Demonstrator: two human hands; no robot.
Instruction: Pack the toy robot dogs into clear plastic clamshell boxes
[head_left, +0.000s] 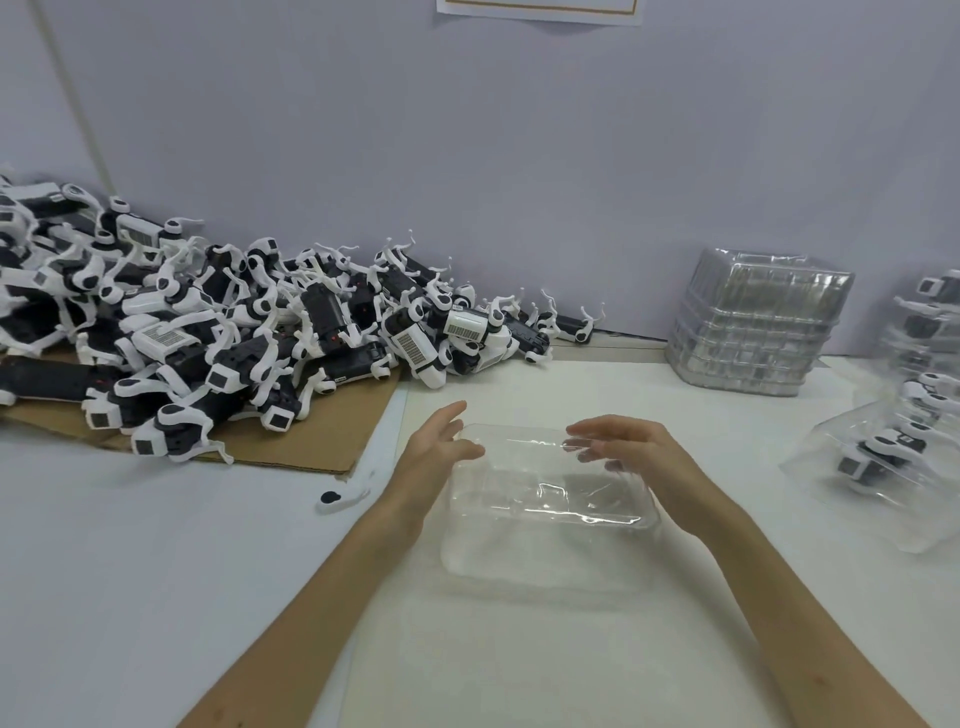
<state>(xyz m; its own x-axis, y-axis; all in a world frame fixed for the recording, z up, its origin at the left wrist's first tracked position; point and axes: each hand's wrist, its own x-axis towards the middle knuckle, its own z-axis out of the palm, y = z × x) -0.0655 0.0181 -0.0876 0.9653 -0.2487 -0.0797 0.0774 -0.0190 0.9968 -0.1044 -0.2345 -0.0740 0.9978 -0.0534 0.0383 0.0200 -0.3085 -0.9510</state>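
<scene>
A white table (156, 571) held a heap of black-and-white toy robot dogs (208, 332) at far left, partly on cardboard (332, 441). Stacked empty clamshells (753, 332) stood far right. At centre lay a clear clamshell box (545, 519). The left hand (441, 447), fingers straight, touched its left end. The right hand (634, 452) rested loosely spread on top.

Left hand (439, 447), right hand (631, 449) — both mine, both bare; forearms (311, 597) bare too — as far as visible.
</scene>
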